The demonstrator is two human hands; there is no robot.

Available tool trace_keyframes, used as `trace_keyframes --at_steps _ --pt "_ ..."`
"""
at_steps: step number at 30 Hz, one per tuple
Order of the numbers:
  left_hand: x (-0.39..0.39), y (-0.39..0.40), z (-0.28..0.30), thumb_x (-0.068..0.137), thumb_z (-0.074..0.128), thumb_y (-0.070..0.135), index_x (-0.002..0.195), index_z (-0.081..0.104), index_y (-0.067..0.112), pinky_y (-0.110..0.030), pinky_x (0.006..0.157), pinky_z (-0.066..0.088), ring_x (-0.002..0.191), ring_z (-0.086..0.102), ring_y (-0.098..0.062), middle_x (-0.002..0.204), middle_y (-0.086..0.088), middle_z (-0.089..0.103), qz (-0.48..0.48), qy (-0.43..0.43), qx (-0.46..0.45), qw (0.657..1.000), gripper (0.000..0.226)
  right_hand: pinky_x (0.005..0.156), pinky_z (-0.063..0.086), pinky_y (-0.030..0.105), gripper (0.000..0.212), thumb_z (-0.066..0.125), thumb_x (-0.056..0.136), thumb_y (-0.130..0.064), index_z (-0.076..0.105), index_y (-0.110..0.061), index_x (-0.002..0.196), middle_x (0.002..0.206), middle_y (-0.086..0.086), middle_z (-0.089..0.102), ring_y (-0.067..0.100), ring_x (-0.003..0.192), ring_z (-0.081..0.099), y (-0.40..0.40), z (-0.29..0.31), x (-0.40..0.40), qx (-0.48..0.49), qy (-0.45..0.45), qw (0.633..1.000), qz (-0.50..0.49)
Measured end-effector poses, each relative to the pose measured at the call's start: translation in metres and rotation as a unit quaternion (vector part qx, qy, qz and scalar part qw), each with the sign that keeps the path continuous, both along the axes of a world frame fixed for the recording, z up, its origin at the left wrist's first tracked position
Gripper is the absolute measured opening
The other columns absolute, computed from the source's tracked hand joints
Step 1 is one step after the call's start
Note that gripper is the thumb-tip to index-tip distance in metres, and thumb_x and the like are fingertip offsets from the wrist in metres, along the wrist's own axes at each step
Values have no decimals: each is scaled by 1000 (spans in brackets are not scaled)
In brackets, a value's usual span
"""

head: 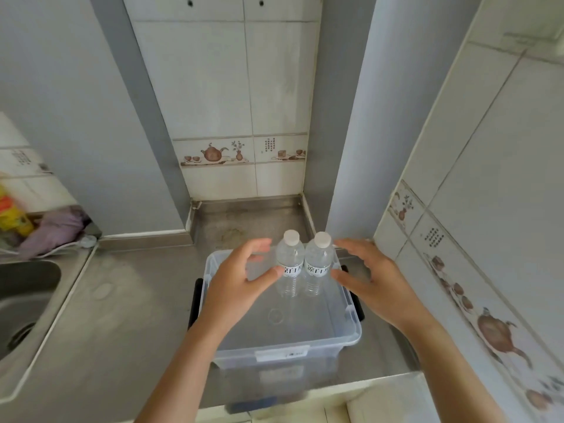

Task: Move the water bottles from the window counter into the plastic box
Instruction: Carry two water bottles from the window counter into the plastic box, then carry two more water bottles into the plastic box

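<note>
Two water bottles stand upright inside your plastic box [351, 319], side by side at its far end, nearly touching each other. The left bottle [289, 264] and the right bottle [318, 264] are both clear, each with one white cap and one white label band carrying dark characters. Both rise above the box rim.

One box only: translucent, no lid on it, a black latch handle showing on each of its two short-side edges, and one white sticker on its near wall. It sits on the steel counter [128, 300], near the counter's front edge.

Your left hand [241, 288] is spread open over the left part of the box, fingers apart; the thumb tip reaches just to the left bottle's label, and whether it touches cannot be told. The other fingers curl in air beside the bottle's shoulder, gripping nothing.

Your right hand [375, 285] is likewise open with fingers splayed, on the right of the right bottle; its thumb lies close to that bottle's label, contact unclear. Neither hand is closed around a bottle.

Behind the box, the recessed counter strip [253, 215] between two grey wall columns shows stains and carries no bottles in view.

At the left edge: one steel sink [21, 303], partly in frame. Beyond it, one crumpled purple cloth [55, 228] and a yellow package [12, 215], blurred. Tiled walls carry teapot motifs.
</note>
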State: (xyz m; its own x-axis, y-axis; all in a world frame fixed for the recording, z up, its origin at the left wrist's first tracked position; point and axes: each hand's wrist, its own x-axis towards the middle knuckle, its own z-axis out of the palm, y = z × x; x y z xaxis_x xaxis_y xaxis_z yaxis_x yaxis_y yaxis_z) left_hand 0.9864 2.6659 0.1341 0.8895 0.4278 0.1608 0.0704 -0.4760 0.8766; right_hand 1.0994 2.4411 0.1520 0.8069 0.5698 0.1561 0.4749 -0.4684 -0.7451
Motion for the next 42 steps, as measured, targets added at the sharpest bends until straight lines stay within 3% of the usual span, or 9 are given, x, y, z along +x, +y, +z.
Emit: trace_keyframes --at_steps 12,16,20,24,29,33,36,39,42 --pt "-100 -4 37 88 62 46 111 61 42 -23 88 47 105 55 11 109 33 60 -99 54 187 976 23 90 43 15 42 58 86 -46 50 -42 127 126 -33 44 -6 108 53 -27 14 -158 -101 -36 986 -124" --pt "-136 -12 39 88 60 49 112 61 41 -19 84 46 104 55 12 109 32 61 -146 45 208 966 25 97 45 21 44 53 83 -52 50 -45 126 123 -38 40 -11 111 48 -34 14 -221 -117 -32 979 -163" --pt "-161 -35 33 88 61 48 108 62 40 -10 77 43 99 57 11 105 31 63 -206 38 212 954 22 85 38 13 41 58 86 -48 49 -47 127 125 -37 41 -16 96 48 -55 19 -282 -145 -3 965 -218" --pt "-172 -71 32 86 63 48 107 62 42 -6 77 39 97 57 15 97 36 61 -282 30 213 935 22 82 35 6 40 56 87 -50 48 -49 126 126 -39 43 -13 112 46 -91 25 -333 -165 -3 940 -300" --pt "-185 -138 35 88 56 53 111 57 44 -7 76 41 97 56 12 103 33 61 -381 2 237 894 25 72 34 4 36 54 88 -51 49 -49 124 124 -41 43 -23 83 46 -142 28 -389 -179 5 904 -388" --pt "-190 -211 36 88 49 58 116 52 48 -5 70 36 96 56 12 106 35 59 -447 -30 256 856 30 83 37 12 36 52 89 -51 48 -48 124 124 -39 45 -13 109 47 -196 25 -431 -178 13 874 -452" --pt "-200 -284 36 90 49 57 118 51 48 -6 73 42 98 55 13 108 34 58 -495 -69 251 829 30 81 36 10 37 54 87 -52 50 -48 124 123 -41 44 -19 101 45 -249 26 -466 -185 16 844 -503" --pt "-222 -370 32 90 53 54 120 55 43 -22 82 52 98 59 7 108 28 62 -538 -101 264 794 32 82 35 12 39 57 87 -49 53 -43 125 124 -36 46 -10 106 50 -309 27 -508 -199 24 805 -558" --pt "-251 -455 26 84 58 49 109 66 35 -29 65 56 77 68 -5 94 18 72 -563 -162 314 747 30 82 39 19 38 59 87 -47 57 -38 123 126 -26 55 2 114 54 -367 22 -553 -223 24 758 -612"
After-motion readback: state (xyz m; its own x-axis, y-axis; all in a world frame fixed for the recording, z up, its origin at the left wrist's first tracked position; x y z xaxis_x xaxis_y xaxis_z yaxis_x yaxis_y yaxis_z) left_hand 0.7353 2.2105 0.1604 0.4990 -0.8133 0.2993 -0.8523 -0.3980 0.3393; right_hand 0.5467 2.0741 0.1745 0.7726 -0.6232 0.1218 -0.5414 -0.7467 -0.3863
